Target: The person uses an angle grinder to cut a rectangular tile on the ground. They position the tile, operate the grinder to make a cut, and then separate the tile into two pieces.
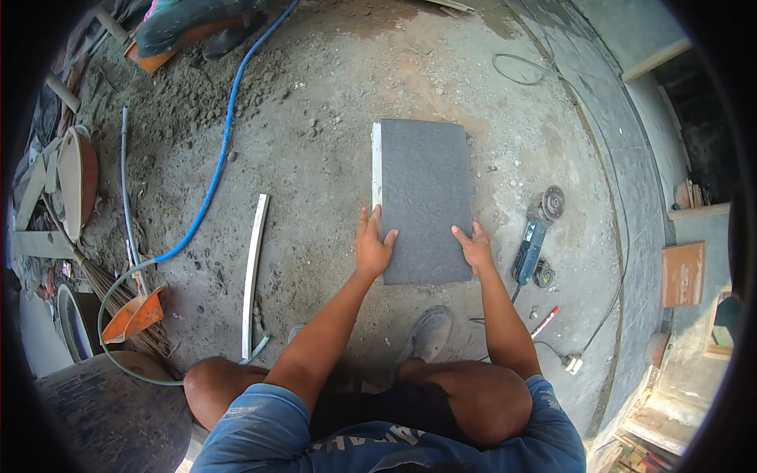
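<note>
Blue short-sleeved shirt [256,441], dark shorts [414,410], dusty grey shoe [430,331]
Back from the bare left hand [374,251] and right hand [475,251], I see small pale print [239,411] on each sleeve [272,414] and white lettering [394,433] across the chest.

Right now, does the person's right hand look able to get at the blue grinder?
Probably yes: the blue grinder lies just right of the right hand, with only gritty ground showing between them. That hand is at the edge of the dark gray slab, so it would likely have to leave it.
</note>
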Motion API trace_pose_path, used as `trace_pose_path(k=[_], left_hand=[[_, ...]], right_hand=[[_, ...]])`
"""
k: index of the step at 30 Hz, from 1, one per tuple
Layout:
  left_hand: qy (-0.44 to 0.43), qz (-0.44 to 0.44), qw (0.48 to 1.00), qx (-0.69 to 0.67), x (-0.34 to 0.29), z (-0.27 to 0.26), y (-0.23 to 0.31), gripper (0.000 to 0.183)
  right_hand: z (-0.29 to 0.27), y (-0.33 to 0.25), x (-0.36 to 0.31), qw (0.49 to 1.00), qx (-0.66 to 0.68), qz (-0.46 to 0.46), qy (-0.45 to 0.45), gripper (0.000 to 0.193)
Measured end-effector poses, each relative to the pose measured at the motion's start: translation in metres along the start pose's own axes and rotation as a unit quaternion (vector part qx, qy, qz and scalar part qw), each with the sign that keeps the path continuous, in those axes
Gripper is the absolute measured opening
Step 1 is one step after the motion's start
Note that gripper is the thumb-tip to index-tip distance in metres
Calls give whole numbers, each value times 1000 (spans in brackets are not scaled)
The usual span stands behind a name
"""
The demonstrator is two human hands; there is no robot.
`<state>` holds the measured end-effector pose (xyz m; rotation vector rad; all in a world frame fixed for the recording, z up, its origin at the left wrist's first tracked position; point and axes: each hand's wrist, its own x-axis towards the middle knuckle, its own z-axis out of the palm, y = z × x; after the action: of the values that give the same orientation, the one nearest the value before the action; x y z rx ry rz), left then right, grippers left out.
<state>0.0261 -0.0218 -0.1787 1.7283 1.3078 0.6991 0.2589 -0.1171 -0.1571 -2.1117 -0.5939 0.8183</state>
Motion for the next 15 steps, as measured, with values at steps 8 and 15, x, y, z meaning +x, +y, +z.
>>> trace_pose_path(k=[8, 15], left_hand=[[-81, -4, 994, -78, 7, -2, -14, 78], [-106, -46, 982, -149, 16, 8, -6, 77]], right_hand=[[7, 0, 15, 995, 103, -11, -2, 68], [3, 7, 28, 999, -6, -34, 38, 79]])
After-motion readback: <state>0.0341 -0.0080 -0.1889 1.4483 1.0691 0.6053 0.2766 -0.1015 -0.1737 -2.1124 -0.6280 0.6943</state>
